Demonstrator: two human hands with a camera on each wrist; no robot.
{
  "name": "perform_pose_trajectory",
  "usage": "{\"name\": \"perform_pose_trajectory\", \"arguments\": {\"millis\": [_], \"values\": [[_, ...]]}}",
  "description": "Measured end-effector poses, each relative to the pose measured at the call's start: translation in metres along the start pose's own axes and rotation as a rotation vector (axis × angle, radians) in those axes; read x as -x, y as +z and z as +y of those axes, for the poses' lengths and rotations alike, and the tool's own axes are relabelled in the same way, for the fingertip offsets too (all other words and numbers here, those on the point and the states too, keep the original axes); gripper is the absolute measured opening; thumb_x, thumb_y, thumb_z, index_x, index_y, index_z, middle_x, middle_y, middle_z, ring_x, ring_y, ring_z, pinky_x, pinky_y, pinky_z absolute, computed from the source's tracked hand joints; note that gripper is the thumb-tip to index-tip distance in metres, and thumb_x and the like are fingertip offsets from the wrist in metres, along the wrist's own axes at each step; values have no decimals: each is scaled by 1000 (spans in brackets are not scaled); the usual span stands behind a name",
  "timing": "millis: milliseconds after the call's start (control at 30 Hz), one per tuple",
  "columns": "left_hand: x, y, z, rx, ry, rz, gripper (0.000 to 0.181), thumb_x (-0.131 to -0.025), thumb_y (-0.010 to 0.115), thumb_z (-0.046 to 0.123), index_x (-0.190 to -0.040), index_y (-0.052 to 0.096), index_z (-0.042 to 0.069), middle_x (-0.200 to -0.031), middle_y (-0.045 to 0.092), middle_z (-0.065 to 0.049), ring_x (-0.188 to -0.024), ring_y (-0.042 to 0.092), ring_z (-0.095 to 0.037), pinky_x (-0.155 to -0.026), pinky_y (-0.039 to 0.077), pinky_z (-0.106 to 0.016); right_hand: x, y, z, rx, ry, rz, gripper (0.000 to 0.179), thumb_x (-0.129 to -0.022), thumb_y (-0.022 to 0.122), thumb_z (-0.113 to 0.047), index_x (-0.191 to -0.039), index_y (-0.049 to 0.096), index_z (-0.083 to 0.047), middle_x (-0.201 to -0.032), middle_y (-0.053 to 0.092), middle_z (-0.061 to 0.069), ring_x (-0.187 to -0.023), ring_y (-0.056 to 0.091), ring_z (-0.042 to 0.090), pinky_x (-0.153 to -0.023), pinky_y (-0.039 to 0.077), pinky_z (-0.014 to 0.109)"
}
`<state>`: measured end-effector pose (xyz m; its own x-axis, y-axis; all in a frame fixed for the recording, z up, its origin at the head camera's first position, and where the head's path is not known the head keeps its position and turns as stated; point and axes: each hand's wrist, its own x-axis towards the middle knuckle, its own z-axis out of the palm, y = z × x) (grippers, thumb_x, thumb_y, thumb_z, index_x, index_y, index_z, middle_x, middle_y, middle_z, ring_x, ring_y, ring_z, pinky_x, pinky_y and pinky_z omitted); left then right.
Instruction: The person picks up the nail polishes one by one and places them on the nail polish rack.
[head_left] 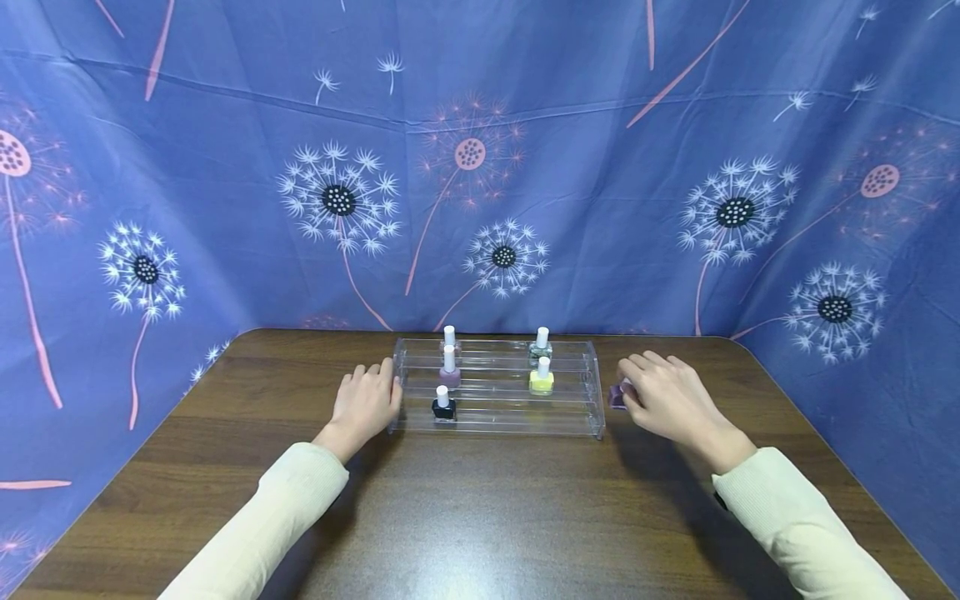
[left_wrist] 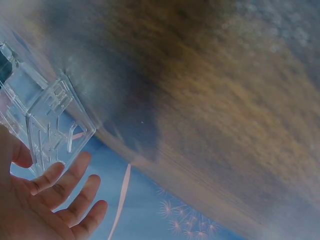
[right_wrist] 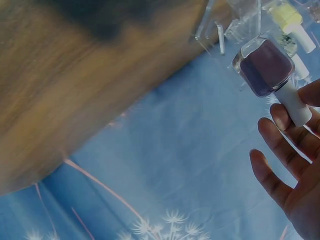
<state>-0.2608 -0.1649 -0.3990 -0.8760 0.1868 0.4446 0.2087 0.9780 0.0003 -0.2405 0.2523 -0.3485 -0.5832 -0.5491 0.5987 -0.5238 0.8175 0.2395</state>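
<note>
A clear acrylic tiered display rack (head_left: 495, 421) stands near the back of the wooden table. My left hand (head_left: 365, 402) is at its left side panel, thumb and index finger at the panel's edge, other fingers loosely extended. Right of the rack, my right hand (head_left: 667, 400) pinches a dark purple nail polish bottle (right_wrist: 267, 67) by its white cap (right_wrist: 294, 104), with the glass pointing away from the palm. On the rack stand a black nail polish (head_left: 444, 410), a mauve one (head_left: 450, 377), a yellow one (head_left: 542, 382) and a glittery one (head_left: 539, 353).
Behind the mauve bottle, another white-capped bottle (head_left: 449, 336) stands on the rack's rear tier, partly hidden. The brown wooden table (head_left: 480, 517) reaches back to a blue dandelion-print cloth (head_left: 600, 208), which hangs behind it and along both sides.
</note>
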Motion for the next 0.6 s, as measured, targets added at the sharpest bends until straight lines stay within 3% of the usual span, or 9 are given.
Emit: {"name": "perform_pose_trajectory", "arguments": {"millis": [367,600], "values": [[0,-1,0,-6,-5,-12,27,-90,46,24,-102,53,0,-83,64,-15,-78,58,-35,-66,45,-46,-13,-1,-15,-15,-25,-20,10,-65,57,-11,-69,48,-13,-64,49,-4,-63,48,20,-52,32,32],[0,-1,1,-2,-15,-24,26,-91,46,24,-102,52,1,-83,64,-15,-80,58,-35,-68,45,-46,-18,3,-24,-22,-55,-15,11,-66,60,-12,-72,51,-12,-68,53,-2,-65,51,20,-52,35,33]]}}
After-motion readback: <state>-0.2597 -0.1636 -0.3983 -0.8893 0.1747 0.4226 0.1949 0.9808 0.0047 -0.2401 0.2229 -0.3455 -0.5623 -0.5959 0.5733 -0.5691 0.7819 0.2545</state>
